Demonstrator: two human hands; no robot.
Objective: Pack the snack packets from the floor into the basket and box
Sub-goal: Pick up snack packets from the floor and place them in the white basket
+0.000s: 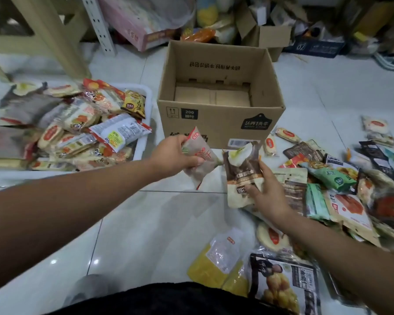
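Head view looks down over a pale tiled floor (146,223), and most of the job can be read from it. Biggest thing in front is the cardboard box (214,120), standing open and upright just beyond the hands. Its bottom flaps are bare, so nothing I can see has gone into it yet. To the left of it sits the white basket (146,93), and that half looks close to done: it is heaped with snack packets (77,128) up past the rim, some spilling over the far left edge.

What is left lies on the right, where a loose spread of packets (328,189) covers the floor from beside the box down towards the person's knees. Among them are a yellow pouch (216,262) and a big dark bag (282,283) nearest the body. I would judge there are a good many to go, and with the basket this full they would seem bound for the box.

Both hands are busy. The left hand (175,153) has its fingers curled round a pale packet with red print (200,160), held up in front of the box's near wall. The right hand (268,196) grips a brown-and-cream packet (243,173) by its lower part, lifted just beside the pile. The two packets hang close together – neither is over the box opening yet.
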